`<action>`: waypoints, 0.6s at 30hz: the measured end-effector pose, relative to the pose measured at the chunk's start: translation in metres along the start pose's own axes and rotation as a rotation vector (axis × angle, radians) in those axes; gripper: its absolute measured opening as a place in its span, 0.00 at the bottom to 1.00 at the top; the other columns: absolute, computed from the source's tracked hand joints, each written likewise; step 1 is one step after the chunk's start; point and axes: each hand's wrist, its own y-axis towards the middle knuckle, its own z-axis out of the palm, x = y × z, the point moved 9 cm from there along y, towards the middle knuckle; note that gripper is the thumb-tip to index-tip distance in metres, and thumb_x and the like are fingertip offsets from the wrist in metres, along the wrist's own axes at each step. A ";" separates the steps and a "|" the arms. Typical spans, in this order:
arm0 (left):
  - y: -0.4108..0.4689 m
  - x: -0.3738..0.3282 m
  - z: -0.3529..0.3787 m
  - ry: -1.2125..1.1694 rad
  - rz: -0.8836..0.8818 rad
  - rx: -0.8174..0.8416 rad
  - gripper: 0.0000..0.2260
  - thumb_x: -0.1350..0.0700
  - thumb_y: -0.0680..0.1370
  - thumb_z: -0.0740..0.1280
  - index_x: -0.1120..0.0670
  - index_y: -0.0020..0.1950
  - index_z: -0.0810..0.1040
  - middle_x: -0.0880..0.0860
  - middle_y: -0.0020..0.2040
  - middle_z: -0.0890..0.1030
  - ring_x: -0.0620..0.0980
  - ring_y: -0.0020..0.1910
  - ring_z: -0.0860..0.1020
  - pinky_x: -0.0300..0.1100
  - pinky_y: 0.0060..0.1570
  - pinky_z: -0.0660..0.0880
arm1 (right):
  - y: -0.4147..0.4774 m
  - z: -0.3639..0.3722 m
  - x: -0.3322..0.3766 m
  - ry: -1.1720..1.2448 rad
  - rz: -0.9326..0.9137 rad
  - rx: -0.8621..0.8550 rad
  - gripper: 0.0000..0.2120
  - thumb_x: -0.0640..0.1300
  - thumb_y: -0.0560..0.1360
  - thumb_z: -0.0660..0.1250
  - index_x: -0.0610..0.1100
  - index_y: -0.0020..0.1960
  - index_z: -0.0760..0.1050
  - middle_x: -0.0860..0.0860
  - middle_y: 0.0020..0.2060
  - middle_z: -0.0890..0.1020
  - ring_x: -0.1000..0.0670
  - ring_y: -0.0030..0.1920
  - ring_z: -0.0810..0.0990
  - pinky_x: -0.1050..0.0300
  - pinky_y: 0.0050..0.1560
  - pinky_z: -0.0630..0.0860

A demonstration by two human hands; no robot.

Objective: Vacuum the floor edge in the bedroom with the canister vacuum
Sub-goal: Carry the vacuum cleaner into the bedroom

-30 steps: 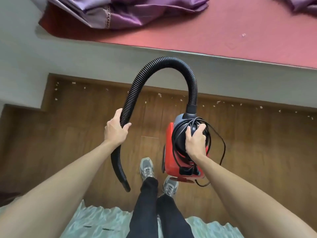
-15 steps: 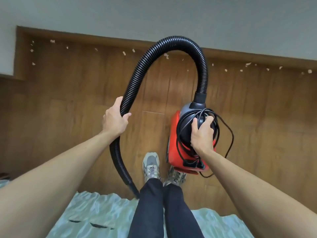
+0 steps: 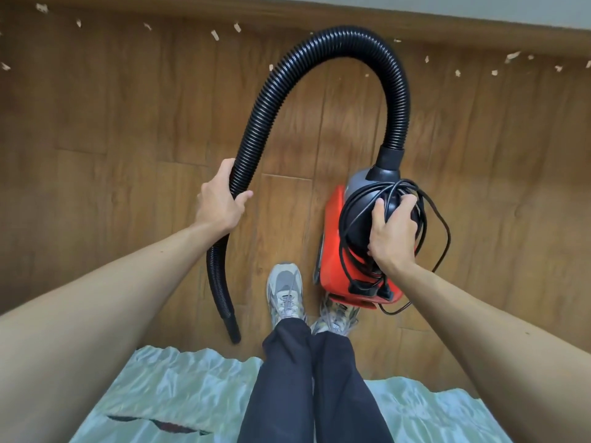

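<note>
Nearest us, below both hands, a pale green cloth (image 3: 160,394) lies wrinkled on the floor (image 3: 128,123), and our dark-trousered legs (image 3: 319,394) cross it. Beyond its edge stand our grey shoes (image 3: 285,292), between the two hands.

Our left hand (image 3: 220,203) grips the black ribbed hose (image 3: 319,43), fingers and thumb wrapped round it. Below that hand the hose hangs down and back toward us. Its open end (image 3: 232,327) points at the floor just short of the cloth; we cannot tell whether it touches.

Our right hand (image 3: 391,238) is curled round the black top of the red vacuum (image 3: 332,251). The loops of its cord (image 3: 443,225) are wound about that top, and a slack loop hangs to the right of the hand. The vacuum sits under this hand, hiding the toe of the right shoe. Its body is closed, so what it holds does not show.

Its long axis runs away from us, with the hose socket at the far end. From there the hose rises, arches leftward over the floor and comes down into the left hand.

Beyond both hands pale scraps (image 3: 215,35) lie scattered along the skirting (image 3: 415,22), with grey wall (image 3: 543,8) past it.
</note>
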 end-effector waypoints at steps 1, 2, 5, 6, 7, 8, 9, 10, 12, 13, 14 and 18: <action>0.002 0.002 0.006 -0.016 -0.003 -0.005 0.20 0.56 0.79 0.70 0.49 0.69 0.67 0.52 0.47 0.80 0.55 0.46 0.77 0.45 0.47 0.70 | 0.001 0.002 -0.001 -0.003 -0.007 -0.003 0.16 0.54 0.83 0.56 0.48 0.65 0.57 0.46 0.34 0.74 0.44 0.31 0.75 0.36 0.38 0.80; 0.004 0.003 0.011 -0.033 -0.005 -0.013 0.20 0.57 0.79 0.70 0.50 0.69 0.67 0.52 0.47 0.80 0.55 0.46 0.77 0.45 0.47 0.70 | 0.002 0.005 -0.001 -0.012 -0.018 -0.006 0.16 0.53 0.83 0.56 0.47 0.66 0.58 0.47 0.33 0.74 0.44 0.31 0.75 0.39 0.37 0.80; 0.008 0.004 0.025 -0.067 -0.020 -0.037 0.20 0.57 0.80 0.69 0.51 0.69 0.67 0.53 0.48 0.80 0.55 0.47 0.77 0.46 0.49 0.72 | 0.003 0.012 -0.004 -0.046 -0.043 -0.002 0.17 0.52 0.84 0.55 0.42 0.66 0.58 0.47 0.32 0.73 0.45 0.31 0.75 0.48 0.34 0.72; 0.010 0.005 0.030 -0.077 -0.028 -0.042 0.20 0.57 0.80 0.69 0.51 0.69 0.67 0.53 0.48 0.80 0.55 0.47 0.77 0.46 0.49 0.72 | 0.005 0.014 -0.006 -0.050 -0.046 0.003 0.17 0.52 0.84 0.55 0.42 0.65 0.59 0.47 0.32 0.73 0.45 0.31 0.75 0.51 0.33 0.70; 0.011 0.007 0.035 -0.086 -0.037 -0.043 0.19 0.57 0.80 0.69 0.51 0.69 0.67 0.53 0.48 0.80 0.55 0.47 0.76 0.45 0.48 0.71 | 0.006 0.015 -0.008 -0.052 -0.045 0.007 0.16 0.52 0.84 0.55 0.42 0.65 0.59 0.47 0.32 0.73 0.46 0.31 0.75 0.52 0.31 0.68; 0.013 0.009 0.040 -0.091 -0.047 -0.042 0.19 0.57 0.80 0.68 0.51 0.69 0.67 0.53 0.48 0.79 0.54 0.46 0.76 0.44 0.47 0.70 | 0.007 0.017 -0.011 -0.054 -0.042 0.008 0.16 0.52 0.84 0.55 0.42 0.65 0.59 0.47 0.32 0.73 0.46 0.30 0.74 0.52 0.29 0.66; 0.015 0.011 0.045 -0.090 -0.056 -0.041 0.19 0.57 0.80 0.68 0.51 0.69 0.67 0.53 0.48 0.79 0.53 0.46 0.76 0.44 0.47 0.70 | 0.007 0.018 -0.013 -0.052 -0.039 0.007 0.16 0.52 0.84 0.55 0.42 0.65 0.59 0.48 0.32 0.72 0.47 0.30 0.73 0.52 0.29 0.65; 0.018 0.013 0.049 -0.088 -0.062 -0.043 0.19 0.57 0.81 0.68 0.52 0.69 0.66 0.53 0.49 0.79 0.53 0.46 0.76 0.44 0.47 0.70 | 0.007 0.019 -0.015 -0.045 -0.039 0.004 0.17 0.52 0.84 0.55 0.41 0.66 0.59 0.48 0.32 0.72 0.49 0.31 0.73 0.52 0.30 0.65; 0.023 0.017 0.055 -0.087 -0.071 -0.049 0.19 0.57 0.80 0.68 0.53 0.69 0.67 0.53 0.50 0.79 0.54 0.48 0.76 0.44 0.48 0.70 | 0.005 0.018 -0.020 -0.027 -0.043 -0.007 0.18 0.51 0.84 0.55 0.40 0.67 0.59 0.50 0.33 0.72 0.53 0.32 0.72 0.52 0.35 0.65; 0.025 0.020 0.058 -0.089 -0.075 -0.052 0.18 0.58 0.80 0.68 0.53 0.68 0.67 0.52 0.51 0.79 0.54 0.48 0.76 0.44 0.48 0.70 | 0.005 0.018 -0.021 -0.023 -0.045 -0.015 0.18 0.51 0.84 0.55 0.40 0.68 0.60 0.51 0.34 0.71 0.55 0.33 0.71 0.53 0.37 0.64; 0.028 0.022 0.060 -0.092 -0.080 -0.053 0.18 0.58 0.80 0.68 0.54 0.68 0.67 0.52 0.51 0.79 0.54 0.49 0.76 0.44 0.49 0.70 | 0.005 0.017 -0.022 -0.021 -0.048 -0.023 0.18 0.50 0.84 0.55 0.40 0.68 0.60 0.52 0.34 0.71 0.56 0.33 0.71 0.54 0.37 0.63; 0.033 0.026 0.068 -0.110 -0.116 -0.060 0.16 0.59 0.81 0.67 0.56 0.66 0.67 0.51 0.51 0.78 0.52 0.49 0.75 0.43 0.48 0.69 | 0.009 0.014 -0.025 -0.008 -0.075 -0.059 0.18 0.49 0.84 0.56 0.38 0.68 0.61 0.53 0.33 0.71 0.57 0.33 0.71 0.56 0.31 0.60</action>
